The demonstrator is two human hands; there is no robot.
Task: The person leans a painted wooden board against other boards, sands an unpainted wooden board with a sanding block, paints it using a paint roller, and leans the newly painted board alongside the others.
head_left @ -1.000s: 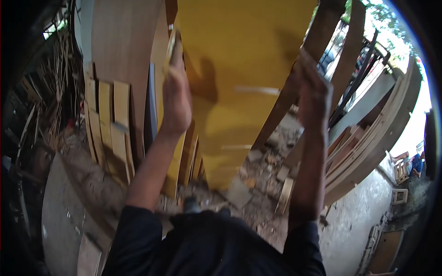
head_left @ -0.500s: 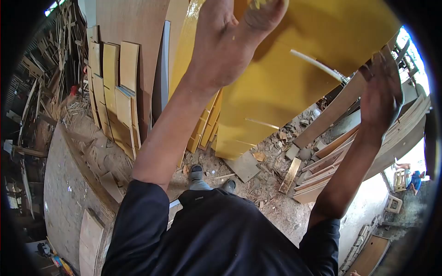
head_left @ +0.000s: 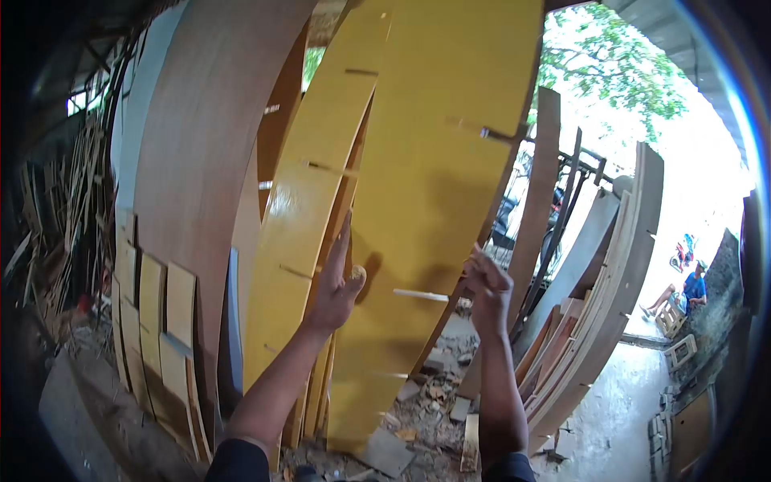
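Note:
A tall yellow panel [head_left: 434, 193] stands tilted in front of me, with short slots and light strips across its face. My left hand [head_left: 333, 293] is at its left edge, fingers stretched upward and thumb apart. Whether the palm presses on that edge I cannot tell. At the opposite edge, my right hand [head_left: 488, 289] has its fingers bent around the panel's side. Directly left of this panel leans another yellow panel [head_left: 301, 209], partly behind it. The foot of the near panel reaches the littered ground.
Brown boards [head_left: 201, 161] and small yellow pieces [head_left: 152, 305] lean at left. Curved planks [head_left: 610, 297] are stacked at right. Rubble and a loose tile [head_left: 389, 452] lie by the panel's foot. Farther right, a person [head_left: 692, 287] sits beside crates.
The near yellow panel, earlier raised close to my head and slanted, now stands more upright against the others. Both hands are lower in view, and the left has come off the panel's face.

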